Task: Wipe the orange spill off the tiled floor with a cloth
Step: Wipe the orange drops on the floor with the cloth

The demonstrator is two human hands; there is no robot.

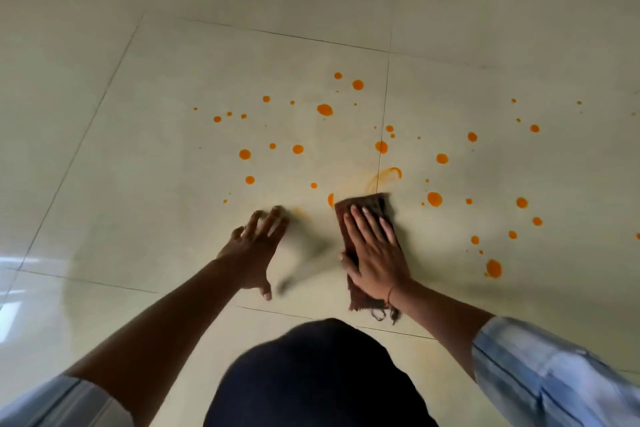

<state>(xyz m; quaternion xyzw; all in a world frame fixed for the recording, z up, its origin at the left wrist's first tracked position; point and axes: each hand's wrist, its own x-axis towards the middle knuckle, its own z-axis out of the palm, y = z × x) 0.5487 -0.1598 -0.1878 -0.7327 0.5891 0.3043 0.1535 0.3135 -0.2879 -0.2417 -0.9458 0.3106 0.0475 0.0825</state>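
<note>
Orange drops of the spill [325, 109] lie scattered over the cream tiled floor [166, 163], spreading from the middle toward the right. A faint orange smear [384, 177] curves just beyond a brown cloth [367, 205]. My right hand [375, 255] presses flat on the cloth with straight fingers. My left hand [258, 246] rests on the bare tile to the left of the cloth, fingers spread. A half-hidden orange drop [330, 199] touches the cloth's far left corner.
Dark grout lines [383, 121] cross the floor between the tiles. My dark-clothed knee [318, 378] fills the bottom middle. Light blue sleeves [540, 371] cover both forearms. A bright window reflection [10, 308] shines on the tiles at the left.
</note>
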